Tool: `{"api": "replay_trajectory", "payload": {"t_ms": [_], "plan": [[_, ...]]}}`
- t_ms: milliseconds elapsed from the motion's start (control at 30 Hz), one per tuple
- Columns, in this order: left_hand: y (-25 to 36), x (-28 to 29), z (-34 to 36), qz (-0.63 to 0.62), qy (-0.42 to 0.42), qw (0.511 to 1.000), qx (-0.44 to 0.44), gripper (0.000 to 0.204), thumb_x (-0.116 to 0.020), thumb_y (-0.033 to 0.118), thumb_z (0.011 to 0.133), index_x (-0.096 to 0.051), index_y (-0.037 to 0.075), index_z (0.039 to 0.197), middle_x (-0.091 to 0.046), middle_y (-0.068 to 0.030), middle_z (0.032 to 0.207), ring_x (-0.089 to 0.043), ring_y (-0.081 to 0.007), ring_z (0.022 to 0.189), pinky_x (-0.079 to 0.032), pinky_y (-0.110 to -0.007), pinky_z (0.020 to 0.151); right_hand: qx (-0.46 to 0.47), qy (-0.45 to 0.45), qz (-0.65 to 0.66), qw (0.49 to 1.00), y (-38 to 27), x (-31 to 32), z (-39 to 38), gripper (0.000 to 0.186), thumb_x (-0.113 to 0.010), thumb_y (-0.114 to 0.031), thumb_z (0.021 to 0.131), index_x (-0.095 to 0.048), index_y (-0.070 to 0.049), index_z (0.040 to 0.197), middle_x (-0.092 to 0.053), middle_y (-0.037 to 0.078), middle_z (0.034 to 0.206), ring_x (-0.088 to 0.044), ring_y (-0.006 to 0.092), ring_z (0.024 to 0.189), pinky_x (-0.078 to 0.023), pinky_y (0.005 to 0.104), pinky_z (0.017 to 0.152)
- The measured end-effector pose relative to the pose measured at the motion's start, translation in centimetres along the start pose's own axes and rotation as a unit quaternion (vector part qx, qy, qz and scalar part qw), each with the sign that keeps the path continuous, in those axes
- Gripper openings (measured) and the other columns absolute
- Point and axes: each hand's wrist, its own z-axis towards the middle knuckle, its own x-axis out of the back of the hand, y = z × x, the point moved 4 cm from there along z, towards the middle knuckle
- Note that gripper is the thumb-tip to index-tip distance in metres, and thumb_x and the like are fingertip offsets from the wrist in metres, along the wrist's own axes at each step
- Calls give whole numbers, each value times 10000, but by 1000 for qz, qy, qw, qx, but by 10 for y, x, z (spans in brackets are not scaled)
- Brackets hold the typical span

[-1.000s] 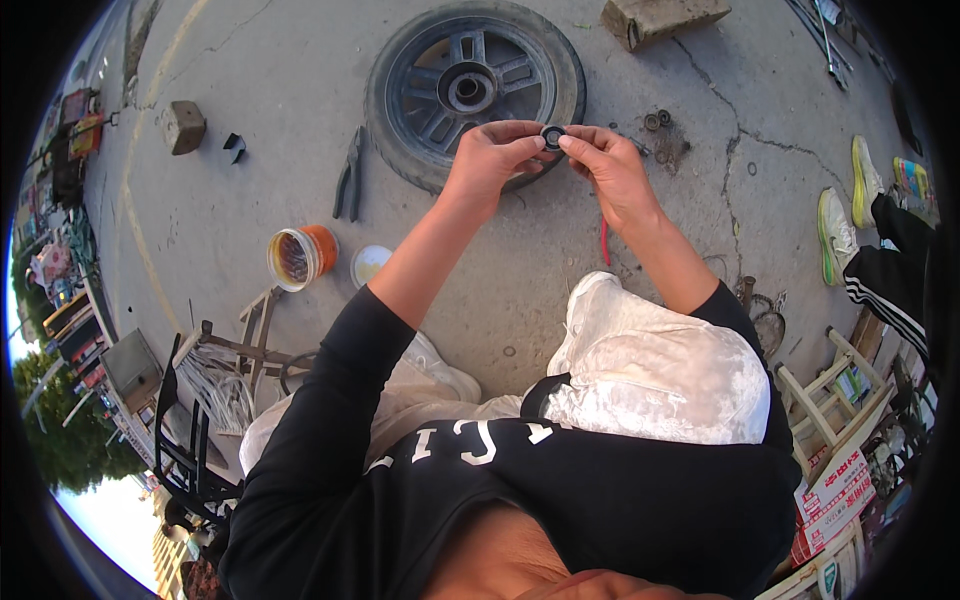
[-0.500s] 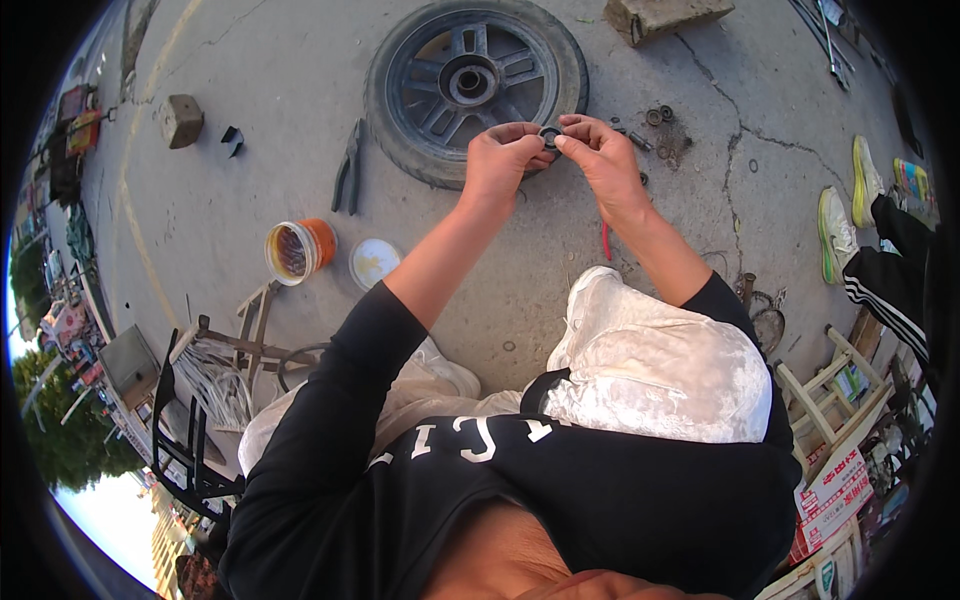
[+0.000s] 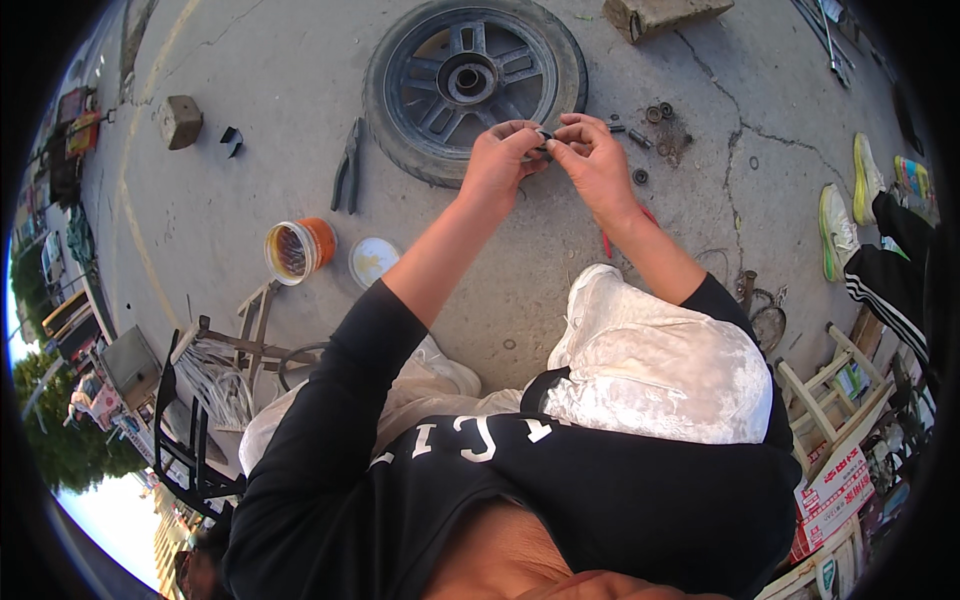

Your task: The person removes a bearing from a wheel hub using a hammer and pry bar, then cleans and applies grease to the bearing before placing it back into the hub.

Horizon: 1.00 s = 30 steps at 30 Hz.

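Just past the near edge of a wheel (image 3: 440, 125) lying flat on the ground, my hands meet over a small dark ring-shaped part (image 3: 545, 139). My left hand (image 3: 494, 168) pinches it between thumb and fingers. From the other side, the thumb of my right hand (image 3: 600, 172) presses on the ring, its fingers curled close by. Fingers hide most of the ring, so its exact kind is unclear. Right of my hands lie a small round bearing-like part (image 3: 640, 176), more dark rings (image 3: 655, 114) and a short dark cylinder (image 3: 639, 140). A red-handled tool (image 3: 607, 245) is partly behind my right forearm.
Black pliers (image 3: 346, 172) lie left of the wheel. Nearer stand an orange tub (image 3: 318, 243) of grease-like stuff and its pale lid (image 3: 374, 262). Stone blocks (image 3: 181, 122) rest farther out. Another person's shoes (image 3: 838, 232) and a wooden stool (image 3: 832, 400) are at right.
The ring has been tilted between my fingers, so its face shows less. My right hand has shifted slightly left, uncovering the round part on the ground and more of the red-handled tool.
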Motion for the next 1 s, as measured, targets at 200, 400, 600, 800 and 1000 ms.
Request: {"api": "replay_trajectory", "payload": {"t_ms": [200,400,600,800,1000], "plan": [[1,-7,-5,17,27,999,-26,134,-611,96,836,-606,24,948,-605,-37,869,-576,-121,783,-514,-305,774,20,37,41,998,-2,-6,-2,147,-717,-122,810,-682,-11,900,-558,111,1228,-557,204,1119,-468,332,891],[-4,-7,-1,2,10,1000,-28,107,-603,91,849,-604,32,938,-603,-25,864,-574,-116,793,-510,-323,816,24,33,29,999,-5,-5,-3,135,-700,-106,836,-668,1,911,-550,93,1222,-573,155,1027,-471,300,879],[2,-2,1,5,-53,999,8,191,-634,112,861,-615,13,1024,-636,-34,921,-598,-123,832,-493,-310,850,-107,-2,245,964,3,-6,0,215,-676,-130,887,-636,-7,1058,-602,11,1033,-542,67,841,-439,224,798],[3,3,1,4,-81,997,-2,236,-654,49,849,-623,-15,1074,-662,-60,974,-627,-133,865,-485,-291,864,-145,-15,274,951,1,-3,-2,206,-661,-89,880,-616,29,1043,-639,55,999,-584,100,930,-458,244,855],[1,1,-2,-15,-69,998,2,214,-665,18,835,-631,-21,1043,-660,-60,952,-628,-141,861,-482,-287,866,-106,-14,271,957,1,-6,-3,202,-663,-83,878,-616,31,1038,-648,57,966,-601,93,895,-478,236,820]]}}
